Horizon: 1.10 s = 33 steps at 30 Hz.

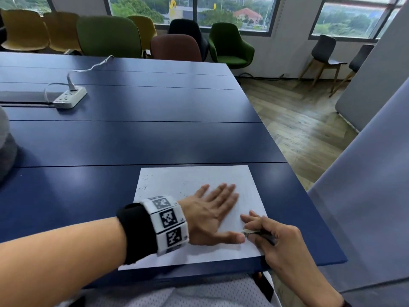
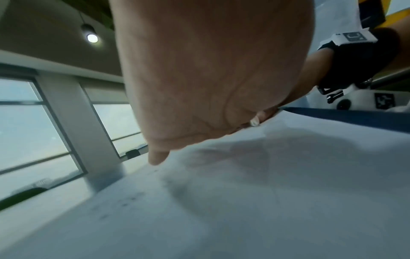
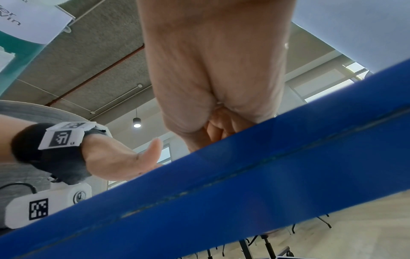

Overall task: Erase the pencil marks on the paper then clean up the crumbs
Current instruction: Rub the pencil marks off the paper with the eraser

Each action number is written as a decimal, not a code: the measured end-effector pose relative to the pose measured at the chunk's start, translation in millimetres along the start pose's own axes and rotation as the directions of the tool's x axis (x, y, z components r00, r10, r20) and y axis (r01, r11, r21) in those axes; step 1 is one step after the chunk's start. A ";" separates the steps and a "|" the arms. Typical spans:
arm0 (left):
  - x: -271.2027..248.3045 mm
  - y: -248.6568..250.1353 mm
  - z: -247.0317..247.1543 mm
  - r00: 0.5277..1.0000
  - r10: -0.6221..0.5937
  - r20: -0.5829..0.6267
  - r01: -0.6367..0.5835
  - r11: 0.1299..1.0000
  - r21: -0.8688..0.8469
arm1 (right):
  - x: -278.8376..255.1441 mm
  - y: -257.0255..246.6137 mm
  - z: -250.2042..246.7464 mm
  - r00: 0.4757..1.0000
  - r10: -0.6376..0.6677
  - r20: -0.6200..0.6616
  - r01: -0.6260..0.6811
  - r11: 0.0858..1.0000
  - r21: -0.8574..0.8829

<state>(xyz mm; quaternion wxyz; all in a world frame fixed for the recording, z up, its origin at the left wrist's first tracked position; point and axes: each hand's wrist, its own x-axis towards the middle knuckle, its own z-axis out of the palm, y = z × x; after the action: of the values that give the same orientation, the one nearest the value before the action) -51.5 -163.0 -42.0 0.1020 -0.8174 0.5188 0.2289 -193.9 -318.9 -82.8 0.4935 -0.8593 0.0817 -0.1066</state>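
Two hands: both over the paper (image 1: 194, 209) at the near right corner of the table (image 1: 132, 140).
Paper: white sheet, lying flat; long axis runs from the near edge toward the far edge, slightly tilted, its near edge at the table's near edge.
Left hand (image 1: 212, 216): palm down on the middle of the sheet, fingers straight and spread, pointing toward the far right; thumb stretched along the sheet toward the right hand. Holds nothing, presses the sheet.
Right hand (image 1: 276, 240): at the sheet's near right corner, fingers curled round a dark pencil (image 1: 263, 235).
Pencil: long axis slanted, pale tip (image 1: 246, 232) pointing left and down onto the sheet, just beside the left thumb tip; the dark shaft runs back right under the fingers.
Crumbs (image 1: 143, 187): small dark specks scattered on the far left part of the sheet, beyond the left wrist, well apart from the pencil.
Wrist view, left: palm (image 2: 210, 70) over the paper, specks blurred.
Wrist view, right: curled fingers (image 3: 221, 129) above the table's blue edge (image 3: 244, 175); pencil hidden.
Power strip (image 1: 69, 97): white, toward the far left of the table, cable plugged in.
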 end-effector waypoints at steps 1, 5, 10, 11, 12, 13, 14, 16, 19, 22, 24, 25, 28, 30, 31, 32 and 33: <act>6.7 4.6 0.1 1.000 0.025 0.007 -0.025 1.000 -0.003 | 0.1 -0.2 -0.3 1.000 -0.003 0.003 0.003 1.000 -0.007; 19.6 -15.9 -4.5 0.991 -0.135 0.022 0.136 0.990 -0.037 | 0.7 -0.8 0.5 1.000 -0.012 0.016 0.012 1.000 -0.014; 6.4 -46.8 -10.8 0.882 -0.469 0.056 0.471 0.868 -0.154 | 1.6 4.1 0.7 1.000 0.014 0.015 -0.014 1.000 0.006; 5.1 -42.7 -10.6 0.881 -0.471 0.032 0.471 0.871 -0.142 | 1.5 4.7 0.7 1.000 0.014 0.016 -0.014 1.000 0.003; 4.5 -34.4 -8.8 0.906 -0.424 -0.005 0.421 0.902 -0.098 | 1.4 5.0 0.8 1.000 0.013 0.017 -0.013 1.000 0.004; 4.4 -22.7 -5.5 0.944 -0.330 -0.026 0.328 0.943 -0.050 | 1.2 5.5 0.7 1.000 0.008 0.012 -0.008 1.000 0.006; 4.4 -9.4 -2.0 0.975 -0.219 -0.025 0.218 0.976 -0.024 | 1.3 6.1 0.6 1.000 0.001 0.003 -0.001 1.000 0.007; 4.9 7.9 5.1 0.996 -0.088 0.013 0.089 0.995 -0.037 | 1.6 5.3 0.9 1.000 -0.005 -0.004 0.005 1.000 0.009; 6.1 -12.2 2.2 0.983 -0.177 0.044 0.179 0.983 -0.045 | 2.3 5.1 0.7 1.000 0.006 -0.006 -0.006 1.000 0.024; 0.3 -42.0 -6.1 0.926 -0.377 0.032 0.377 0.926 -0.009 | 1.0 3.2 0.5 1.000 0.009 -0.010 -0.008 1.000 0.012; -8.9 -38.5 -3.4 0.932 -0.362 -0.001 0.361 0.931 0.061 | 1.4 1.7 -0.4 0.999 0.004 -0.036 -0.003 1.000 0.021; -16.3 -27.2 0.3 0.960 -0.279 -0.005 0.278 0.955 0.105 | 1.9 0.3 -0.9 0.999 0.006 -0.049 -0.005 0.999 0.034; -32.8 16.2 27.7 0.993 0.110 -0.048 -0.104 0.987 0.122 | 4.0 -2.8 -3.4 0.998 -0.004 -0.058 0.007 0.999 0.044; -38.3 34.0 43.2 0.984 0.176 -0.028 -0.170 0.974 0.151 | 4.6 -4.2 -5.1 0.999 -0.012 -0.038 0.013 0.999 0.037; -38.7 38.4 45.9 0.980 0.187 -0.074 -0.173 0.971 0.164 | 4.1 -5.0 -5.7 0.999 -0.012 -0.030 0.013 0.999 0.036; -38.4 39.3 44.7 0.975 0.207 -0.078 -0.196 0.972 0.131 | 4.1 -5.7 -6.1 1.000 -0.012 -0.023 0.013 0.999 0.035; -35.7 36.8 45.2 0.966 0.221 -0.135 -0.209 0.973 0.098 | 4.0 -6.1 -6.6 1.000 -0.010 -0.022 0.011 0.999 0.035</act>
<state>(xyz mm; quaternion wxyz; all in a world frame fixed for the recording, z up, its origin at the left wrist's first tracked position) -109.3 -132.3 -61.8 0.0724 -0.7658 0.6195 0.1567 -191.6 -322.3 -73.9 0.5072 -0.8496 0.0807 -0.1202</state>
